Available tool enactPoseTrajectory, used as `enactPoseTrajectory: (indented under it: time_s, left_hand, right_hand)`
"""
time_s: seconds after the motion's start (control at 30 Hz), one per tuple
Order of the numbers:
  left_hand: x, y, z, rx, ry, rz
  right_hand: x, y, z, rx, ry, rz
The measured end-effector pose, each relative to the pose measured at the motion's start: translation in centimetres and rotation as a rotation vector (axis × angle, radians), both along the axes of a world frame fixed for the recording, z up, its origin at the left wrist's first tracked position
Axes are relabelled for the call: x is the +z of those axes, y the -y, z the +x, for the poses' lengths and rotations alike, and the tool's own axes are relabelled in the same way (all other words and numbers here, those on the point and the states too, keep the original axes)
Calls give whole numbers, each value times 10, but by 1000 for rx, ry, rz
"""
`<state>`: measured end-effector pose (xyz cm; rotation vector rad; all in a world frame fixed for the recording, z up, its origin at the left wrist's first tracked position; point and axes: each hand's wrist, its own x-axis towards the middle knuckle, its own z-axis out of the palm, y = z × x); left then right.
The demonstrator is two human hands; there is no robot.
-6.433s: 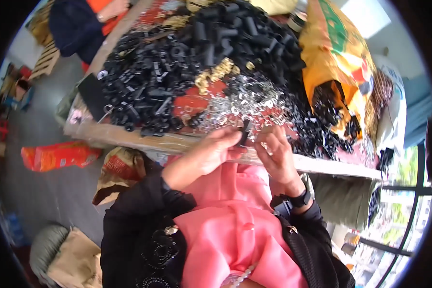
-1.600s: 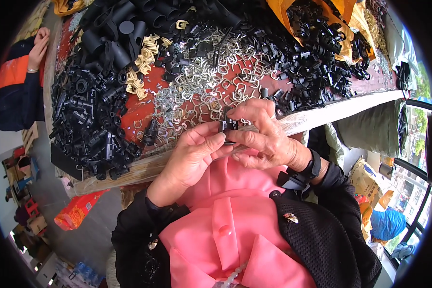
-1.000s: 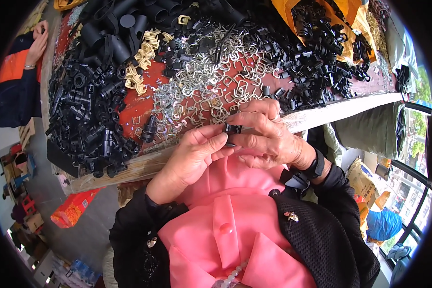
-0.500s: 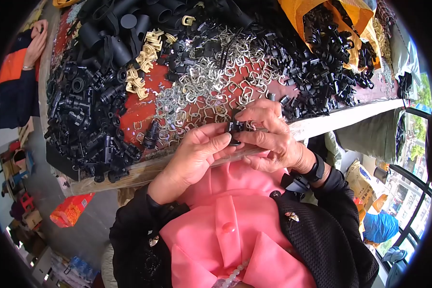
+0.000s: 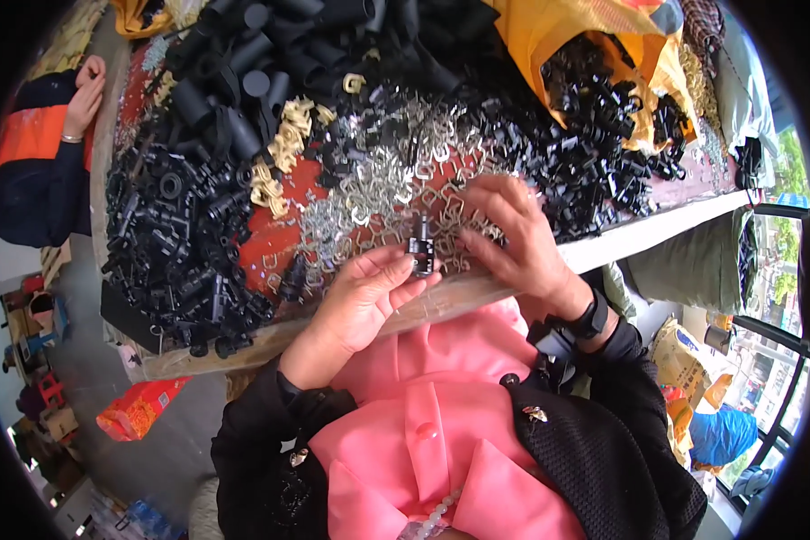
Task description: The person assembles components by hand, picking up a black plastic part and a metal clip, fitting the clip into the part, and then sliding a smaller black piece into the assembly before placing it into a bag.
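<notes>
A small black plastic fitting (image 5: 422, 256) with a narrow stem pointing away from me is pinched by my left hand (image 5: 366, 295), just above the table's near edge. My right hand (image 5: 524, 245) is apart from it on the right, fingers spread and slightly bent, with nothing visible in them. Its fingertips are over the right side of a pile of U-shaped metal clips (image 5: 378, 202). Whether they touch the clips I cannot tell. A dark, ribbed black part (image 5: 293, 277) lies to the left of my left hand.
Black fittings (image 5: 171, 243) are heaped at left, black tubes (image 5: 229, 112) behind, beige clips (image 5: 288, 135) between. More small black parts (image 5: 594, 171) lie at right, beside an orange sack (image 5: 531, 45). The wooden table edge (image 5: 243, 349) runs before me. Another person's hands (image 5: 85, 99) show far left.
My right hand has let go of the black fitting and opened beside it, over the clips. The fitting stays in my left hand, its stem now in sight. The whole view has shifted slightly.
</notes>
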<state>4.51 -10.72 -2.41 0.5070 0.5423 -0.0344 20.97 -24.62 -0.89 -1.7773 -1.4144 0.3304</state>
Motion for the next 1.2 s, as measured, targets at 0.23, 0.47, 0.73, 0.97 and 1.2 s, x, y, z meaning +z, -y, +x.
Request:
enactPoseTrajectory:
  time_s: [0.23, 0.47, 0.73, 0.97, 1.2]
  left_hand:
    - [-2, -20, 10, 69, 35, 43]
    - [-2, -26, 13, 92, 92, 133]
    - [5, -15, 14, 145, 66, 163]
    - [7, -15, 18, 126, 109, 170]
    - [17, -9, 22, 22, 304, 155]
  right_hand:
    - [-30, -22, 36, -91, 354, -312]
    - [-3, -30, 25, -107, -207, -257]
    - [0, -25, 9, 73, -814, -206]
    - [4, -23, 7, 133, -787, -241]
    - [11, -19, 0, 252, -777, -262]
